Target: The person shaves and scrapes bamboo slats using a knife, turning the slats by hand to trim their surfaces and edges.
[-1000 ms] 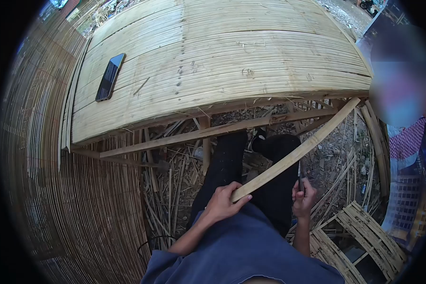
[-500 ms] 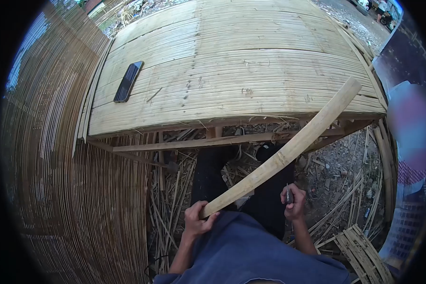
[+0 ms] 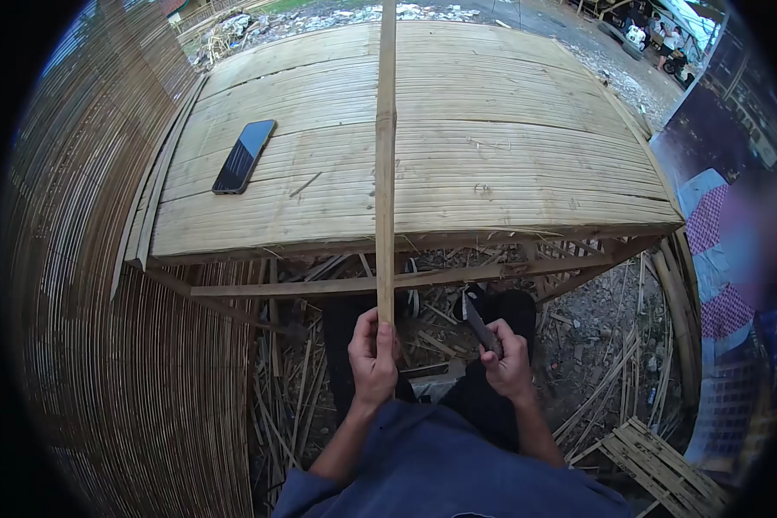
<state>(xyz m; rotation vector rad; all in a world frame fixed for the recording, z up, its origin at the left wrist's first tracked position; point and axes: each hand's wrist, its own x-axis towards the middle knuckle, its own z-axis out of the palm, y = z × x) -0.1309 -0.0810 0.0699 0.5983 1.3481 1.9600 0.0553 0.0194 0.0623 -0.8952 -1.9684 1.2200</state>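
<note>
A long bamboo strip [image 3: 386, 173] stands out away from me, seen edge-on across the slatted bamboo table [image 3: 492, 190]. My left hand [image 3: 374, 358] is closed round its near end, thumb along the strip. To the right, my right hand [image 3: 507, 361] grips a dark-handled knife [image 3: 482, 330], its blade pointing up and to the left. The knife and the strip are apart. Both hands are over my lap, below the table's near edge.
On the table lie a phone [image 3: 245, 157] and a thin bamboo sliver [image 3: 306, 185]. A slatted bamboo screen [image 3: 138, 345] rises at the left. Bamboo scraps cover the ground, with a slatted piece [image 3: 660, 466] at lower right. A blurred person [image 3: 751, 233] is at the right.
The strip has swung from slanting right to pointing straight ahead and has turned edge-on. My right hand and the knife have come left, nearer to my left hand.
</note>
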